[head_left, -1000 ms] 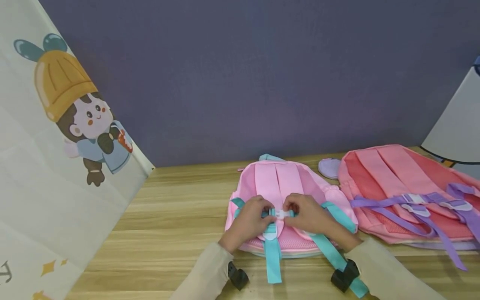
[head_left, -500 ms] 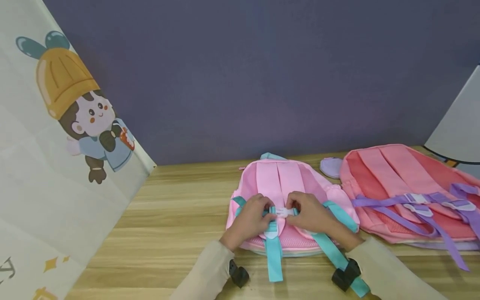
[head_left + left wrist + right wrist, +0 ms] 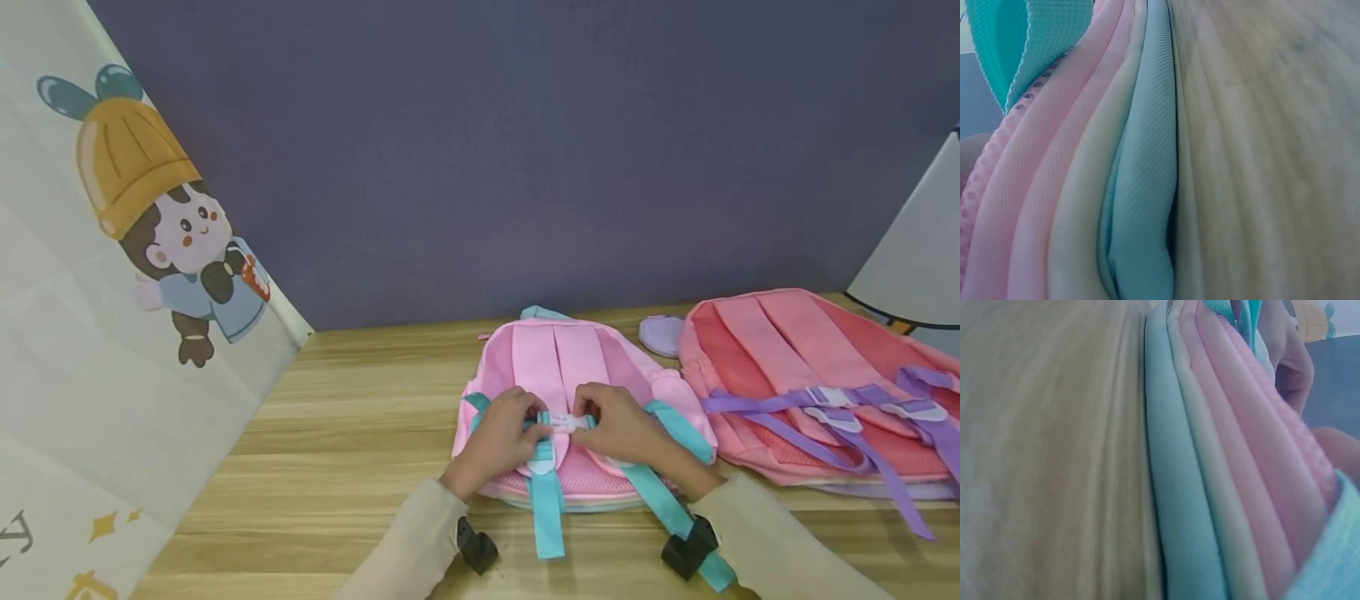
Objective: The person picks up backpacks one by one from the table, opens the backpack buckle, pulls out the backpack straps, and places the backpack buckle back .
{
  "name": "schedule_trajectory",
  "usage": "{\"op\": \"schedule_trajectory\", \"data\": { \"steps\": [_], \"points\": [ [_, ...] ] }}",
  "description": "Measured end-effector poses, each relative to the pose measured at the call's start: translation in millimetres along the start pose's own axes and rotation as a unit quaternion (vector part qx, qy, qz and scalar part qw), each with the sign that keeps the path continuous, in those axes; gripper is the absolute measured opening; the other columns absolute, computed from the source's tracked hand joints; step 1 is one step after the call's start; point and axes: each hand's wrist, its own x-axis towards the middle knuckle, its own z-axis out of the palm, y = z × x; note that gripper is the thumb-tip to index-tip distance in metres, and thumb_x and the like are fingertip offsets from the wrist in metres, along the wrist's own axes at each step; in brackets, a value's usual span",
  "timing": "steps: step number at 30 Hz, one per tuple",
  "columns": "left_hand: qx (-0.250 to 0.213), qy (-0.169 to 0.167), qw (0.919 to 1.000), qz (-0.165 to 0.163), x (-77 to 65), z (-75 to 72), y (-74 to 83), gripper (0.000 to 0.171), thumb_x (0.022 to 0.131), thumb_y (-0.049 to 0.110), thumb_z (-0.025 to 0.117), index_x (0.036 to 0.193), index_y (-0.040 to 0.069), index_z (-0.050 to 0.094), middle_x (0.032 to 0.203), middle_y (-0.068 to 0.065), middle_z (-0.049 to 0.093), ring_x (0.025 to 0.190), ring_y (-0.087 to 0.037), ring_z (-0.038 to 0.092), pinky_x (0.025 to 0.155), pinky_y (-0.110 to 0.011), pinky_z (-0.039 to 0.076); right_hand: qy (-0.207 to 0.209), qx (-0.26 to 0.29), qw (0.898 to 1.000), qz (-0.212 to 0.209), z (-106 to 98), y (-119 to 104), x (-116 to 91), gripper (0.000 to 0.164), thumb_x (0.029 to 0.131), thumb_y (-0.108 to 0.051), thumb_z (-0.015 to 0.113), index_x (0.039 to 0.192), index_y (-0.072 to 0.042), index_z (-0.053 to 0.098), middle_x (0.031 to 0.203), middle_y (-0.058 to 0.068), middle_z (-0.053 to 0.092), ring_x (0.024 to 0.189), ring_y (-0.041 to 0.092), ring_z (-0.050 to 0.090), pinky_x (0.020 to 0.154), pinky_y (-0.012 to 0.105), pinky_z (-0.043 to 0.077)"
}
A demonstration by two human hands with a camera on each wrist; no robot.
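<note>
A pink backpack (image 3: 536, 354) lies with its strap side up on the wooden table. Across its middle runs a teal chest strap with a white side-release buckle (image 3: 567, 422). My left hand (image 3: 501, 433) pinches the buckle's left end, and my right hand (image 3: 617, 423) pinches its right end. The prongs show between the two halves; whether they are fully locked I cannot tell. A teal strap tail (image 3: 548, 517) hangs toward the front. The wrist views show mostly the bag's layered side (image 3: 1079, 181), with part of the left hand (image 3: 1291, 362) in the right wrist view.
To the right lies a coral backpack (image 3: 757, 367) with purple straps (image 3: 885, 475). A small lilac pouch (image 3: 662, 335) sits between the bags. Behind rises a dark wall panel (image 3: 525, 167); a white printed sheet (image 3: 67, 350) stands at the left. Wooden table (image 3: 322, 467) extends left of the pink bag.
Both hands stay on the buckle, and slightly more of its prongs shows between them than a second ago. The view has shifted slightly; the bags stay where they were.
</note>
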Motion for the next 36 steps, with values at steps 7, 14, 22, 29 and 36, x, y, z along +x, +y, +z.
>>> {"op": "schedule_trajectory", "data": {
  "steps": [7, 14, 22, 29, 36],
  "points": [
    [-0.002, 0.005, 1.0, 0.001, 0.1, 0.0, -0.1, 0.013, 0.085, 0.01, 0.069, 0.095, 0.002, 0.067, 0.083, -0.005, 0.059, 0.077, -0.013, 0.052, 0.073, -0.023, 0.045, 0.0, 0.005, 1.0, -0.001, -0.1, 0.3, -0.2, 0.022, 0.067, -0.007, 0.073, 0.072, -0.015, 0.053, 0.064, -0.005, 0.048, 0.057, 0.005, 0.042, 0.054, 0.022, 0.038],
    [0.007, 0.008, 0.9999, 0.005, -0.5, 0.3, 0.0, 0.014, 0.086, 0.012, 0.069, 0.095, 0.002, 0.067, 0.085, -0.006, 0.062, 0.08, -0.014, 0.055, 0.076, -0.024, 0.047, 0.005, 0.004, 1.0, 0.003, 0.0, 1.0, 0.0, 0.022, 0.067, -0.007, 0.076, 0.071, -0.015, 0.055, 0.065, -0.005, 0.051, 0.058, 0.006, 0.044, 0.055, 0.022, 0.039],
    [-0.018, 0.006, 0.9998, -0.002, 0.2, 0.8, -2.0, 0.013, 0.085, 0.011, 0.071, 0.094, 0.002, 0.068, 0.083, -0.004, 0.059, 0.077, -0.013, 0.052, 0.073, -0.023, 0.045, 0.004, 0.012, 1.0, 0.004, -0.8, 0.2, 0.0, 0.021, 0.069, -0.007, 0.077, 0.073, -0.015, 0.058, 0.066, -0.005, 0.052, 0.061, 0.006, 0.045, 0.057, 0.021, 0.04],
    [0.014, 0.002, 0.9999, 0.002, 0.1, 3.0, -2.2, 0.016, 0.085, 0.016, 0.071, 0.096, 0.004, 0.069, 0.085, -0.001, 0.059, 0.079, -0.01, 0.052, 0.073, -0.021, 0.046, 0.005, 0.011, 1.0, 0.002, -2.3, -0.1, -1.2, 0.019, 0.072, -0.009, 0.078, 0.076, -0.013, 0.06, 0.069, -0.004, 0.053, 0.064, 0.006, 0.046, 0.059, 0.021, 0.041],
    [0.092, 0.008, 0.9954, 0.028, -2.3, -0.8, 5.3, 0.023, 0.086, 0.023, 0.07, 0.102, 0.006, 0.069, 0.088, 0.0, 0.059, 0.079, -0.009, 0.052, 0.072, -0.019, 0.046, 0.006, 0.006, 1.0, -0.005, -2.7, -1.1, -1.2, 0.019, 0.072, -0.011, 0.08, 0.077, -0.013, 0.062, 0.07, -0.004, 0.054, 0.065, 0.006, 0.046, 0.059, 0.021, 0.041]
  ]
}}
